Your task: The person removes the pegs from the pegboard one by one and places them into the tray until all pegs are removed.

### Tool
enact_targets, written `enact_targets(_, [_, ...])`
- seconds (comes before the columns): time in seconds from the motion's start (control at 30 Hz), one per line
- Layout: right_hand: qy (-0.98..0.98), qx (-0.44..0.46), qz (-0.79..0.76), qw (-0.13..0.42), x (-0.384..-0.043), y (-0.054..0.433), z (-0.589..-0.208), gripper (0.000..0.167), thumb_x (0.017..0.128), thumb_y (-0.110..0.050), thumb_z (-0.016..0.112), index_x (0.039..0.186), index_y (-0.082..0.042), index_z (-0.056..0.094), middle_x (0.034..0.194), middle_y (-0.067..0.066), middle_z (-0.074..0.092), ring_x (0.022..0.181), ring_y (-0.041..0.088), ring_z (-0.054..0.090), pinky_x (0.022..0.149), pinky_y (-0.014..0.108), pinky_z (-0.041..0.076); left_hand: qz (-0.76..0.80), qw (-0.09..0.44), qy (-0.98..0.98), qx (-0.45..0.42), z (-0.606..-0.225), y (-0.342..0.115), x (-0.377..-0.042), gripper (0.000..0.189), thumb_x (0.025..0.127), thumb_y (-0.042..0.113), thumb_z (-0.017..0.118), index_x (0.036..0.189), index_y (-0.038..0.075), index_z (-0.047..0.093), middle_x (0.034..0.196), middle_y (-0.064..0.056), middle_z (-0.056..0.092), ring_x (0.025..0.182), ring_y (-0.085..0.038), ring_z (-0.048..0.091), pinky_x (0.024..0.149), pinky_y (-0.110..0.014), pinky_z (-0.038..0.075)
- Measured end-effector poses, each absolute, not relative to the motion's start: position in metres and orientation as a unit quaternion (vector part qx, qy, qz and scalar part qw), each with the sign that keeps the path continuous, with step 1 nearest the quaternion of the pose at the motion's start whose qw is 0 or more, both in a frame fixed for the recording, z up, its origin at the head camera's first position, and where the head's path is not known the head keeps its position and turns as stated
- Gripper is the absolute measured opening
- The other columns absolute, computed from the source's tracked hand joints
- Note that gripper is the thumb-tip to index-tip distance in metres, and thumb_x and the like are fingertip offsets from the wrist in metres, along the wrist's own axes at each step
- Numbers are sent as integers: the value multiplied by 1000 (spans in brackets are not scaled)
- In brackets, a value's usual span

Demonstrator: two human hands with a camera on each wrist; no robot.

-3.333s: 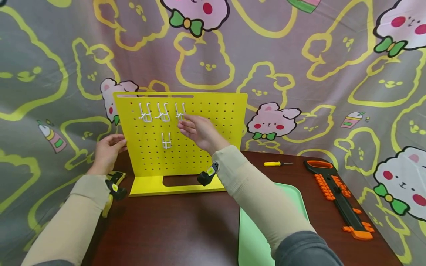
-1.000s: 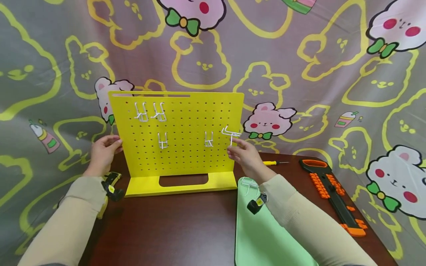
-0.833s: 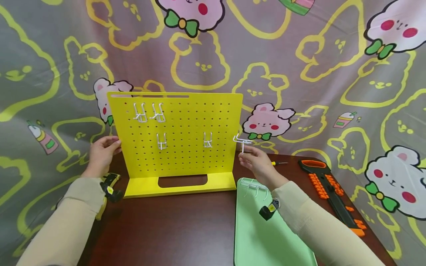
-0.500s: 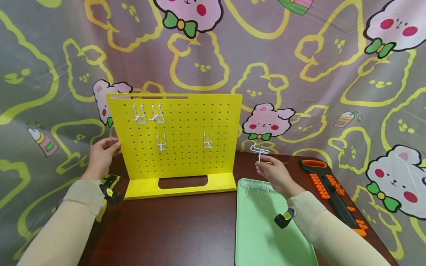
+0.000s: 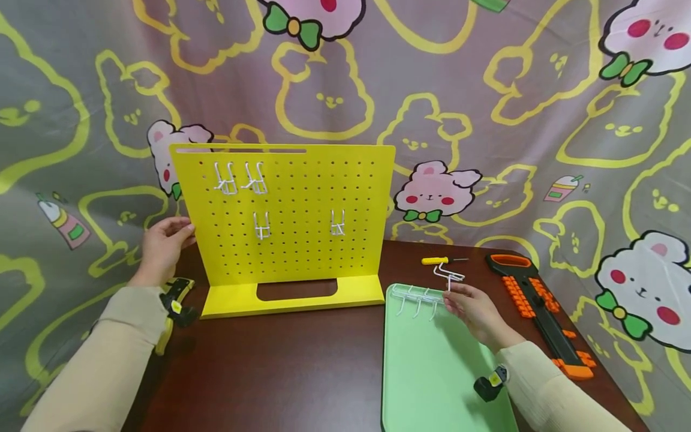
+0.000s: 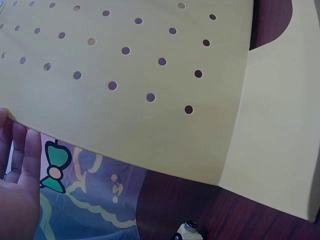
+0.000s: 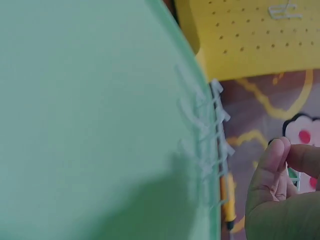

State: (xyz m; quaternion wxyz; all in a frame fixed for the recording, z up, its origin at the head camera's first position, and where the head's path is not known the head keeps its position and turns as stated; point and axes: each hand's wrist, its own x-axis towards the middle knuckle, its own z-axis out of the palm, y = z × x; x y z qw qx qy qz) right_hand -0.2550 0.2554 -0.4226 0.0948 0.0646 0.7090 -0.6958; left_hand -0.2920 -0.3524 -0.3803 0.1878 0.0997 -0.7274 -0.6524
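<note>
My left hand [image 5: 162, 251] pinches the left edge of an upright yellow pegboard [image 5: 297, 255]; in the left wrist view its fingers reach behind the edge. White wire pegboard hooks hang on the board: two at the upper left [image 5: 226, 180], one lower [image 5: 262, 227], one toward the right [image 5: 337, 223]. Over the far right corner of a green tray [image 5: 426, 366], my right hand [image 5: 477, 311] holds another white wire hook [image 5: 449, 275] between thumb and fingers. Several more white hooks [image 5: 417, 298] lie in a row along the tray's far end.
Behind the tray lies a yellow-handled screwdriver [image 5: 435, 261]. A black and orange tool rack [image 5: 540, 312] lies along the right side of the brown table [image 5: 281, 372]. A yellow and black tool [image 5: 175, 291] sits under my left wrist. A patterned curtain [image 5: 324, 72] hangs behind.
The third hook in the board's top row is gone. My right hand has moved right and down from the board to the tray, holding a hook. The left hand stays at the edge.
</note>
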Motion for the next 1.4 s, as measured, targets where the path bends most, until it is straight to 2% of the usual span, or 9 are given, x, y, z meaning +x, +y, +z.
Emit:
enact_targets(0.23, [704, 103, -696, 99, -247, 274, -437, 51, 107, -4, 51, 149, 16, 29, 95, 1, 69, 79, 5, 66, 75, 18, 58, -647, 192, -730, 110, -378, -351, -292, 9, 104, 10, 61, 108, 17, 65, 102, 4, 58, 91, -8, 58, 75, -11, 55])
enact_targets(0.67, [715, 123, -677, 124, -244, 281, -453, 45, 108, -5, 52, 142, 18, 35, 91, 2, 66, 77, 7, 64, 72, 20, 58, -640, 186, -735, 123, -379, -350, -292, 9, 104, 12, 61, 108, 20, 64, 104, 5, 58, 92, -9, 58, 77, -11, 55])
enact_targets(1.1, [731, 137, -653, 145, -244, 281, -454, 39, 107, -6, 55, 136, 12, 37, 87, 3, 66, 75, 9, 65, 70, 21, 59, -619, 183, -753, 127, -377, -349, -292, 9, 106, 16, 60, 114, 19, 64, 107, 6, 57, 96, -9, 58, 81, -11, 54])
enact_targets(1.23, [754, 137, -627, 137, -242, 280, -452, 29, 107, -10, 56, 124, 8, 41, 85, 3, 65, 72, 8, 62, 65, 20, 57, -627, 184, -747, 121, -377, -349, -291, 9, 105, 15, 60, 112, 19, 64, 106, 5, 57, 95, -9, 58, 81, -11, 54])
enact_targets(1.4, [780, 143, -604, 78, -242, 277, -447, 21, 107, -12, 55, 114, 3, 43, 87, 4, 63, 70, 11, 59, 63, 24, 56, -640, 186, -737, 113, -378, -350, -290, 9, 105, 12, 61, 109, 19, 65, 103, 5, 58, 92, -9, 58, 79, -12, 55])
